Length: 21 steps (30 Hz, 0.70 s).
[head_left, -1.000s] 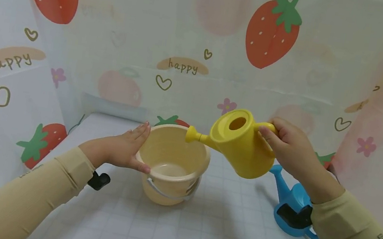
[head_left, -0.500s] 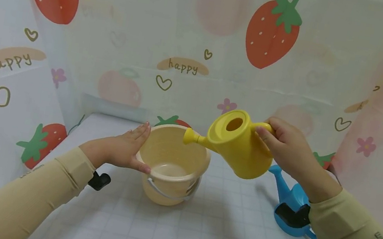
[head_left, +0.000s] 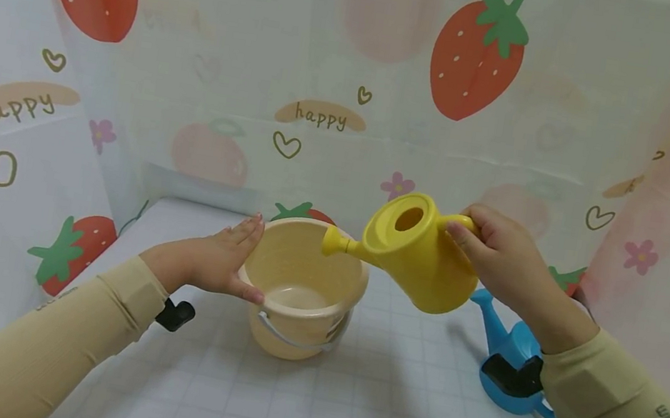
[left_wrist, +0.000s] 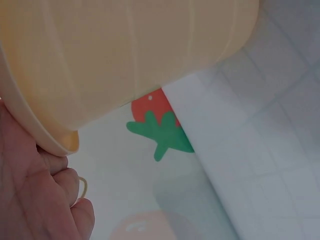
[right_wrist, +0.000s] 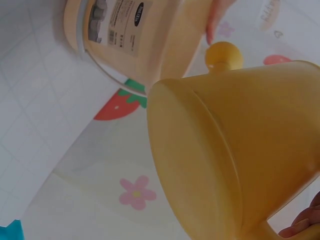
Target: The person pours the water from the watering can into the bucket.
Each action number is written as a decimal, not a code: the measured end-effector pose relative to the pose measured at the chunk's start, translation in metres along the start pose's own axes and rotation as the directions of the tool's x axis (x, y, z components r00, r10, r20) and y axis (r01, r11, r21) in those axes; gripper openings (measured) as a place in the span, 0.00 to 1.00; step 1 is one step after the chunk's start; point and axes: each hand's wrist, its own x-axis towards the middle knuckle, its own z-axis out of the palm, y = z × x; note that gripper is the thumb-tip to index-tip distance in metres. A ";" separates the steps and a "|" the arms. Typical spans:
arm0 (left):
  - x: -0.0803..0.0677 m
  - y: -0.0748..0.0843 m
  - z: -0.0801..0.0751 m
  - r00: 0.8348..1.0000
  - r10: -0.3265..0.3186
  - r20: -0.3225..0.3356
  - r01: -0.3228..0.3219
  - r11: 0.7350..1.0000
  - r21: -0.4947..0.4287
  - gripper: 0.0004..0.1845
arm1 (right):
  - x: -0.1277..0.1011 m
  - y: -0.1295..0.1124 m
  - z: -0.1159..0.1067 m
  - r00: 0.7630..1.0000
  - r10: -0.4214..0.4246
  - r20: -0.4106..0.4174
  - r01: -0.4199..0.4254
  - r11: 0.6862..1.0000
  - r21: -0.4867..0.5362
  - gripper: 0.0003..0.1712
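A cream plastic bucket with a grey handle stands upright on the table. My left hand rests against the left side of its rim, fingers spread straight and thumb on the near edge; in the left wrist view the palm lies along the rim. My right hand grips the handle of a yellow watering can, raised off the table and tipped leftward. The can's sprinkler head is over the right part of the bucket's opening. No water shows coming from it.
A blue watering can stands on the table at the right, under my right forearm and partly hidden by a black wrist mount. Strawberry-printed sheets enclose the back and sides. A pale gridded cloth covers the table.
My right hand has shifted slightly left with the yellow watering can, bringing its sprinkler head a little further over the bucket, then held nearly still. My left hand and the bucket have not moved.
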 end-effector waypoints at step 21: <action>0.002 0.006 -0.008 0.999 -0.021 0.043 0.017 0.995 0.097 0.69 | 0.000 0.006 0.004 1.000 0.000 0.014 -0.001 1.000 0.005 0.20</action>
